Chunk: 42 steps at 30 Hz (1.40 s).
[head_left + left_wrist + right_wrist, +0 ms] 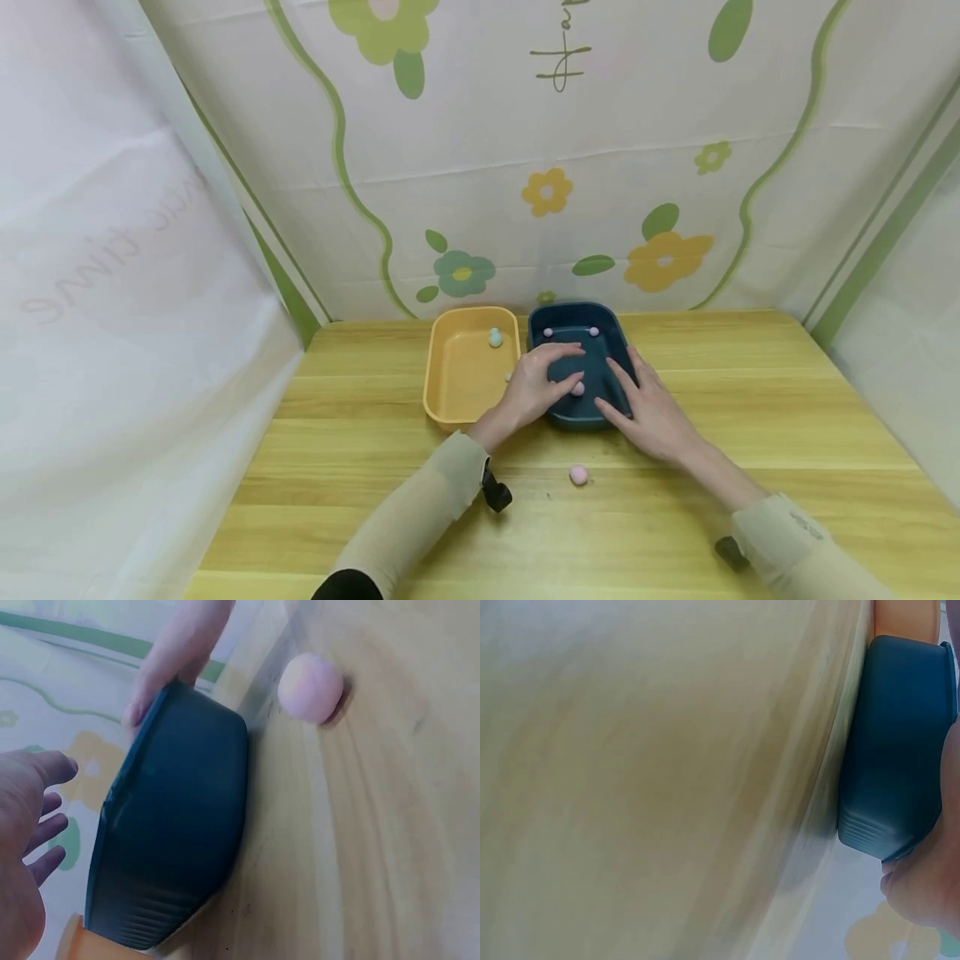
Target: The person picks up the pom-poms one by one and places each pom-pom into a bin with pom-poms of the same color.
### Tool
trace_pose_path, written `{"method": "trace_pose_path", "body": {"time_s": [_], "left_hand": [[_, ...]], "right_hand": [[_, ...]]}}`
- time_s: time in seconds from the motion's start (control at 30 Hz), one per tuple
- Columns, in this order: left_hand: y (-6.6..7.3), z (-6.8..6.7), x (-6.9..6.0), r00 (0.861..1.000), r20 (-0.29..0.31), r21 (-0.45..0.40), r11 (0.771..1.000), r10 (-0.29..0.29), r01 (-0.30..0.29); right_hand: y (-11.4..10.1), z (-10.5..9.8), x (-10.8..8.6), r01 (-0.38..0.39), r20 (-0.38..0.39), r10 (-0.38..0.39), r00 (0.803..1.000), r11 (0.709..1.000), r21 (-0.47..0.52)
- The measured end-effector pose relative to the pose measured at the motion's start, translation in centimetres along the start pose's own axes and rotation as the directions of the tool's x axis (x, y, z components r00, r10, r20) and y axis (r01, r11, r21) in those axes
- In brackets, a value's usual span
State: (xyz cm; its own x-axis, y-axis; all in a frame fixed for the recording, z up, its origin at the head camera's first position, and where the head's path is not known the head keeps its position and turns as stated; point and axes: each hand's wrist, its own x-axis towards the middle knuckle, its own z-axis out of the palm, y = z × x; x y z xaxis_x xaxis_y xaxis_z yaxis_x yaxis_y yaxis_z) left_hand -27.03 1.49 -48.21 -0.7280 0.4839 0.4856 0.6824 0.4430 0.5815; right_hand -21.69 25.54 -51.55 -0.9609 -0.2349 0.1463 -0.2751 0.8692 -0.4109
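The dark blue tray (pixel 576 421) stands on the table with several small pink balls in it. My left hand (pixel 534 379) is over its left side, thumb and fingers apart, with nothing seen between them. Near the left thumb tip lies a pink ball (pixel 577 388) in the tray. My right hand (pixel 652 412) rests over the tray's right rim. Its thumb and a finger point spread into the tray, while other fingers lie along the outside. A larger pink ball (pixel 310 688) sits on the table in front of the tray.
To the left of the blue tray, close beside it, stands a yellow tray (pixel 450 404) holding a light blue lump (pixel 495 337). A printed white curtain (pixel 480 208) hangs behind the wooden table (pixel 337 483). Another curtain (pixel 112 333) hangs at the left.
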Motion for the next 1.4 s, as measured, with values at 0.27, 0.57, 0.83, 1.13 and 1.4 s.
{"method": "trace_pose_path", "body": {"time_s": [0.27, 0.57, 0.83, 1.13, 1.4], "left_hand": [[1.0, -0.7, -2.5, 0.991, 0.018, -0.088, 0.988, 0.13, -0.128], [1.7, -0.7, -5.2, 0.969, 0.05, -0.117, 0.965, 0.243, -0.236], [2.2, -0.8, -7.2, 0.948, 0.13, -0.049, 0.957, 0.289, -0.285], [2.1, -0.4, -9.4, 0.911, 0.194, -0.018, 0.93, 0.365, -0.368], [1.9, 0.3, -10.5, 0.934, 0.274, -0.091, 0.973, 0.23, -0.213]], "right_hand": [[0.0, -0.1, 0.0, 0.005, -0.005, -0.005, 1.0, 1.0, 0.004], [-0.3, 0.0, -0.1, 0.01, -0.013, -0.01, 1.0, 1.0, 0.001], [-0.3, -0.2, -0.1, 0.015, -0.013, -0.015, 1.0, 1.0, -0.008], [-0.3, -0.1, -0.2, -0.015, 0.011, 0.015, 1.0, 1.0, 0.006], [-0.2, -0.1, -0.1, -0.021, 0.016, 0.02, 1.0, 1.0, 0.015]]}}
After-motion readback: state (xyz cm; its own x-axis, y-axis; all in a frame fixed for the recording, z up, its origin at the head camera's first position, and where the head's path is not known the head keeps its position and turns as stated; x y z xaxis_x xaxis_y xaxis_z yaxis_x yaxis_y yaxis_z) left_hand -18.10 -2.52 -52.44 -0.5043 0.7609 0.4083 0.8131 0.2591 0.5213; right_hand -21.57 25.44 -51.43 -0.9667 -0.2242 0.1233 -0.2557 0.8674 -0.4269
